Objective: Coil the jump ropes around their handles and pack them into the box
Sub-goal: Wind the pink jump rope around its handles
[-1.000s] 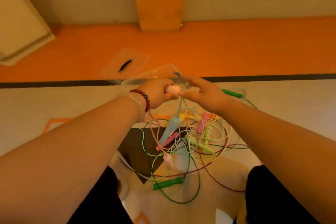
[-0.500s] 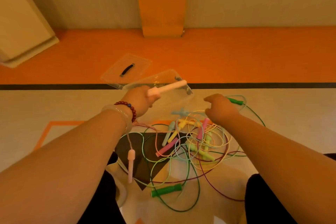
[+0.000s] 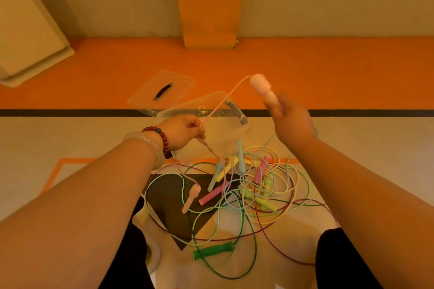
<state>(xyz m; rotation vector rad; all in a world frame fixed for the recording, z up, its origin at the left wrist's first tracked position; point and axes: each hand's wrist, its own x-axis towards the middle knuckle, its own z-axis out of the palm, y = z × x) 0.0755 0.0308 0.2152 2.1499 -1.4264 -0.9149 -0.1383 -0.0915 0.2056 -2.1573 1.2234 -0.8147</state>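
- While the tangle of jump ropes (image 3: 258, 185) lies loose on the floor between your knees, none looks coiled, so I judge you are on the first rope.
- The clear box (image 3: 223, 134) stands open just beyond the tangle, near the floor's black line, with its lid (image 3: 162, 91) behind it. Whether anything is packed inside, I cannot tell.
- Your right hand (image 3: 291, 122) is raised, with fingers curled round one pink handle (image 3: 259, 85).
- Your left hand (image 3: 185, 128) pinches the pink rope (image 3: 220, 104), taut between both hands. Below it the rope drops to the other pink handle (image 3: 191, 197) at the tangle's left edge.
- Winding, packing and every other rope remain.
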